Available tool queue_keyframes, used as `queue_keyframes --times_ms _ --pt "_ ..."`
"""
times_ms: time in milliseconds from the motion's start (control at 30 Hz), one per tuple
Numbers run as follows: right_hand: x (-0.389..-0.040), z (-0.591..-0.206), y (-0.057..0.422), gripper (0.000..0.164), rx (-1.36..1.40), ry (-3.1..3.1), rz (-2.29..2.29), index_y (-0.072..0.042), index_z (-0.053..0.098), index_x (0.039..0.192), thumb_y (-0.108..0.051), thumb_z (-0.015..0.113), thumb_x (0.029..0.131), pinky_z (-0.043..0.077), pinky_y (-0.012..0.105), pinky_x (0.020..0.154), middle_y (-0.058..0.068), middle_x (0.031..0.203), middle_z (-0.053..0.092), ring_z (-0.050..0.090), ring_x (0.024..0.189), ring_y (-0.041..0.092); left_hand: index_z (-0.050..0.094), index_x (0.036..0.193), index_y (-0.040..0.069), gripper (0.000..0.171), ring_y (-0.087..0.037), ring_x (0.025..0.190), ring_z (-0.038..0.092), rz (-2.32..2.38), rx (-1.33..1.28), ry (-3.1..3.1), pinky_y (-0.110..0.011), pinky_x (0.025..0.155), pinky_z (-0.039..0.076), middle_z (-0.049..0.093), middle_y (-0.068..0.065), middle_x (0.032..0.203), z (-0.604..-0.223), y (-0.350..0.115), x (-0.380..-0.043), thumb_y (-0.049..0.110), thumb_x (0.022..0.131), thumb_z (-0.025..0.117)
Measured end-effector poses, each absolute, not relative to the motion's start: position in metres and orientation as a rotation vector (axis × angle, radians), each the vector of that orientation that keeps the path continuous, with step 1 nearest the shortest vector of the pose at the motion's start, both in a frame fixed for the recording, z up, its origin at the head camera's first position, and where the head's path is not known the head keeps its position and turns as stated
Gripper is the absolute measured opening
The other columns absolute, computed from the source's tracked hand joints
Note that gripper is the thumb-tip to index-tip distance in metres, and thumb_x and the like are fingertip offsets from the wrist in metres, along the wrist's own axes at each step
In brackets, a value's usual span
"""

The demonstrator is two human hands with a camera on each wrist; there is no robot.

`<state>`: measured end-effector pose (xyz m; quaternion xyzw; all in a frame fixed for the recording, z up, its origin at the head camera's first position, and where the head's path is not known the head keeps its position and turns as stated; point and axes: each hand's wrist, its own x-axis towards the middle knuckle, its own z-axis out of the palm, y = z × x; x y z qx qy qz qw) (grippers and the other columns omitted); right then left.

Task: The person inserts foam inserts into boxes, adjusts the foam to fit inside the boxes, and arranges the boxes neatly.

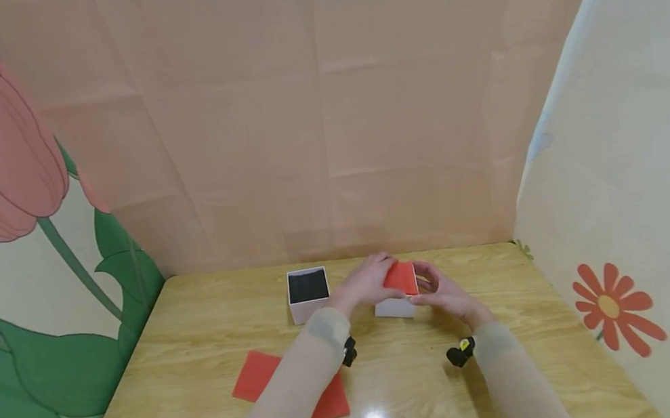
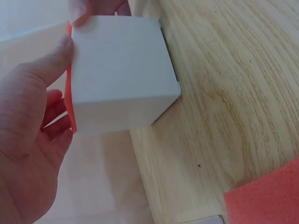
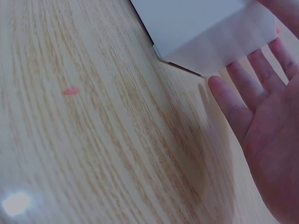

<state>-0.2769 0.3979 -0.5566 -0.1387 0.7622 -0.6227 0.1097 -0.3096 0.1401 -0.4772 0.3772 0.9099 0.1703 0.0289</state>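
Observation:
A white box (image 2: 121, 60) stands on the table with a red cloth square (image 1: 400, 278) over its top. From the left, my left hand (image 1: 367, 282) holds the cloth across the box top, thumb at the near edge and fingers at the far edge. In the left wrist view the thumb presses by the red edge. My right hand (image 1: 448, 292) grips the box from the right, its fingertips against the white side wall in the right wrist view. Its thumb lies at the near top corner, by the cloth's edge. The box's inside is hidden.
An open white box (image 1: 310, 311) with a black inside stands left of my hands. Another red cloth (image 1: 257, 375) lies on the wooden table (image 1: 402, 379), partly hidden under my left forearm. A pinkish curtain (image 1: 327, 135) hangs behind the table, with printed panels at both sides.

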Motion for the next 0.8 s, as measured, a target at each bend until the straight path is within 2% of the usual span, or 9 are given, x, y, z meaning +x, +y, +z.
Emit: queue_keyframes --times_ms 133,233,300,467,533,800 --pt "-0.277 -0.557 0.397 0.091 -0.412 2.23 -1.837 -0.014 0.026 0.166 -0.01 0.082 0.094 0.041 0.032 0.116 0.015 0.17 0.029 0.029 0.157 0.046 0.047 0.162 0.012 0.084 -0.021 0.147 0.043 0.563 1.123 2.779 -0.037 0.118 0.043 0.043 -0.003 0.166 -0.477 0.137 -0.308 0.055 0.096 0.077" --pt "-0.278 -0.557 0.397 0.092 -0.414 2.237 -1.831 -0.015 0.025 0.166 -0.011 0.082 0.095 0.042 0.03 0.114 0.015 0.171 0.029 0.028 0.157 0.046 0.046 0.163 0.013 0.084 -0.021 0.149 0.042 0.6 1.091 2.759 -0.038 0.119 0.042 0.041 -0.002 0.168 -0.478 0.136 -0.308 0.055 0.096 0.077" --pt "-0.28 -0.557 0.397 0.092 -0.414 2.24 -1.83 -0.015 0.025 0.167 -0.011 0.082 0.095 0.042 0.033 0.116 0.015 0.171 0.029 0.029 0.157 0.046 0.045 0.163 0.012 0.085 -0.022 0.149 0.041 0.629 1.082 2.746 -0.039 0.12 0.042 0.041 -0.003 0.168 -0.479 0.136 -0.309 0.053 0.096 0.077" --pt "-0.28 -0.556 0.396 0.093 -0.409 2.241 -1.832 -0.014 0.024 0.167 -0.011 0.083 0.095 0.032 0.056 0.124 0.017 0.171 0.027 0.028 0.157 0.048 0.044 0.163 0.009 0.086 -0.023 0.152 0.039 0.68 1.115 2.731 -0.037 0.123 0.038 0.04 -0.006 0.169 -0.484 0.135 -0.312 0.051 0.097 0.077" --pt "-0.279 -0.556 0.395 0.093 -0.402 2.24 -1.833 -0.014 0.024 0.167 -0.012 0.083 0.095 0.028 0.061 0.124 0.016 0.172 0.027 0.027 0.157 0.048 0.043 0.164 0.008 0.086 -0.024 0.153 0.038 0.697 1.133 2.727 -0.037 0.123 0.037 0.039 -0.007 0.169 -0.486 0.134 -0.312 0.05 0.098 0.078" --pt "-0.278 -0.557 0.394 0.094 -0.359 2.256 -1.805 -0.02 0.024 0.167 -0.017 0.084 0.095 0.026 0.062 0.125 0.011 0.173 0.025 0.026 0.158 0.045 0.042 0.164 0.01 0.086 -0.023 0.152 0.04 0.861 1.109 2.696 -0.037 0.123 0.037 0.039 -0.005 0.169 -0.491 0.124 -0.31 0.046 0.096 0.08"
